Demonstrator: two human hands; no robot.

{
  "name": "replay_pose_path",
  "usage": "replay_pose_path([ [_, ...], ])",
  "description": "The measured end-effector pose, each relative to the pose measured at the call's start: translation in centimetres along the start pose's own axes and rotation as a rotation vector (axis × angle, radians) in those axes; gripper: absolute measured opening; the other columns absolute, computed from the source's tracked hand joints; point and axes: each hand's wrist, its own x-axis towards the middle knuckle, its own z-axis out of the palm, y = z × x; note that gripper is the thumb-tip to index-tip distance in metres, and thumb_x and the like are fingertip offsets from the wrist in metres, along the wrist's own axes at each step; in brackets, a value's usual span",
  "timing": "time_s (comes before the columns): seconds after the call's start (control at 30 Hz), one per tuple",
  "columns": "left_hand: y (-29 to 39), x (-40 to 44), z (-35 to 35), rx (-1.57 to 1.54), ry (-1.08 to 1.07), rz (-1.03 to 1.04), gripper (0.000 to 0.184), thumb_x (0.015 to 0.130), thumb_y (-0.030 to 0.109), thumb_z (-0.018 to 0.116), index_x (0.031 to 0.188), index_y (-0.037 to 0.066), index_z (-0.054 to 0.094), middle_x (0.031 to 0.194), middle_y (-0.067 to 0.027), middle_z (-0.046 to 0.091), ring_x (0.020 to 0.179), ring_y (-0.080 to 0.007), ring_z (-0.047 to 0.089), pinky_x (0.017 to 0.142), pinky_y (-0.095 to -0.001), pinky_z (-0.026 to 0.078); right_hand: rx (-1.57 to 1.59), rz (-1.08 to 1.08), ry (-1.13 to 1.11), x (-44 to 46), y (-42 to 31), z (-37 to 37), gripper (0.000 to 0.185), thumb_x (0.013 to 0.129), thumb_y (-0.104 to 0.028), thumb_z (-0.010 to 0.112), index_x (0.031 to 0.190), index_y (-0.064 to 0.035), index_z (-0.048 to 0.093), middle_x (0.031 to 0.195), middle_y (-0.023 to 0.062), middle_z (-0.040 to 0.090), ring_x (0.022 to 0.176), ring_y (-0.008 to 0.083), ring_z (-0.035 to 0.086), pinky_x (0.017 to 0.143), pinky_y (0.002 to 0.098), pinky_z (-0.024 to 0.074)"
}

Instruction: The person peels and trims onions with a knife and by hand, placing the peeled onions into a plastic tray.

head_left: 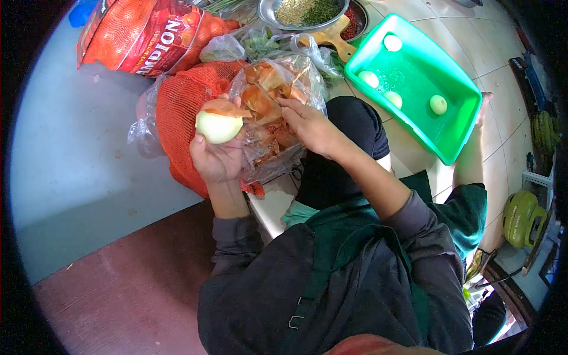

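My left hand [216,158] is wrapped round an onion [219,128] whose lower part is bare and pale, with brown skin still over its top. Close by on the right, my right hand [310,125] has its fingers closed on a thin tool, perhaps a knife [266,93], which points up and left beside the onion. Beneath both hands a clear plastic bag [299,155] holds brown onion skins [263,106]. An orange-red mesh bag [189,97] lies behind my left hand.
A green tub [435,133] with several peeled onions [438,105] stands at the right. At the top are a full onion sack [148,38], bagged greens [258,44], a metal bowl [284,26] and a wooden board [331,38]. A green gas cylinder [520,219] is far right.
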Motion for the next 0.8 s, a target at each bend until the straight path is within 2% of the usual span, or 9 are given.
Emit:
replay_pose_path([
  [0.1, -0.8, 0.1, -1.2, 0.136, 0.015, -0.014, 0.059, 0.089, 0.029, 0.057, 0.135, -0.003, 0.037, 0.135, -0.0197, 0.045, 0.126, -0.0353, 0.044, 0.096, -0.0430, 0.046, 0.098, -0.112, 0.016, -0.8, -1.7, -0.2, 0.042, 0.098, -0.020, 0.042, 0.137, -0.0053, 0.042, 0.081, 0.0068, 0.054, 0.072, 0.0108, 0.050, 0.066, 0.0271, 0.0435],
  [0.17, -0.8, 0.2, -1.5, 0.275, 0.028, -0.046, 0.052, 0.092, 0.027, 0.054, 0.133, -0.002, 0.039, 0.131, -0.0181, 0.048, 0.123, -0.0323, 0.048, 0.094, -0.0412, 0.048, 0.093, -0.128, -0.053, -1.2, -3.2, -0.7, 0.043, 0.098, -0.021, 0.042, 0.138, -0.0051, 0.040, 0.086, 0.0085, 0.057, 0.075, 0.0132, 0.053, 0.070, 0.0283, 0.0450],
  [0.27, -1.2, 0.5, 0.4, 0.298, 0.104, -0.028, 0.041, 0.089, 0.022, 0.059, 0.121, 0.000, 0.045, 0.108, -0.0122, 0.059, 0.087, -0.0178, 0.060, 0.067, -0.0285, 0.052, 0.022, -0.237, -0.048, -1.8, -4.2, -0.5, 0.044, 0.098, -0.020, 0.043, 0.138, -0.0051, 0.038, 0.098, 0.0137, 0.060, 0.086, 0.0200, 0.059, 0.079, 0.0313, 0.0461],
  [0.4, -1.5, 0.1, 0.6, 0.265, 0.151, -0.104, 0.038, 0.091, 0.020, 0.056, 0.122, 0.000, 0.046, 0.108, -0.0100, 0.059, 0.089, -0.0166, 0.061, 0.068, -0.0274, 0.052, -0.048, -0.301, -0.119, -2.6, -5.7, -0.4, 0.042, 0.096, -0.016, 0.044, 0.137, -0.0054, 0.040, 0.114, 0.0224, 0.059, 0.106, 0.0335, 0.059, 0.091, 0.0365, 0.0444],
  [0.5, -1.6, 0.2, 1.1, 0.241, 0.198, -0.116, 0.038, 0.092, 0.021, 0.055, 0.122, 0.001, 0.046, 0.107, -0.0088, 0.060, 0.087, -0.0153, 0.061, 0.066, -0.0266, 0.052, -0.118, -0.277, -0.111, -2.6, -5.5, -0.2, 0.041, 0.094, -0.012, 0.045, 0.135, -0.0050, 0.043, 0.114, 0.0241, 0.058, 0.108, 0.0381, 0.056, 0.092, 0.0392, 0.0441],
  [0.6, -1.7, 0.1, 1.3, 0.247, 0.221, -0.117, 0.037, 0.092, 0.021, 0.054, 0.122, 0.001, 0.046, 0.105, -0.0082, 0.060, 0.083, -0.0140, 0.061, 0.063, -0.0260, 0.052, -0.195, -0.426, 0.011, -2.4, -4.3, 0.4, 0.040, 0.094, -0.011, 0.045, 0.133, -0.0050, 0.045, 0.113, 0.0230, 0.059, 0.107, 0.0385, 0.056, 0.092, 0.0408, 0.0441],
  [0.8, -1.7, -0.2, 0.5, 0.316, 0.193, -0.140, 0.039, 0.090, 0.022, 0.055, 0.120, -0.001, 0.048, 0.100, -0.0083, 0.061, 0.079, -0.0133, 0.061, 0.059, -0.0242, 0.050, -0.205, -0.374, 0.085, -2.0, -3.9, 0.6, 0.039, 0.095, -0.014, 0.046, 0.133, -0.0053, 0.045, 0.112, 0.0222, 0.059, 0.106, 0.0353, 0.058, 0.092, 0.0388, 0.0446],
])
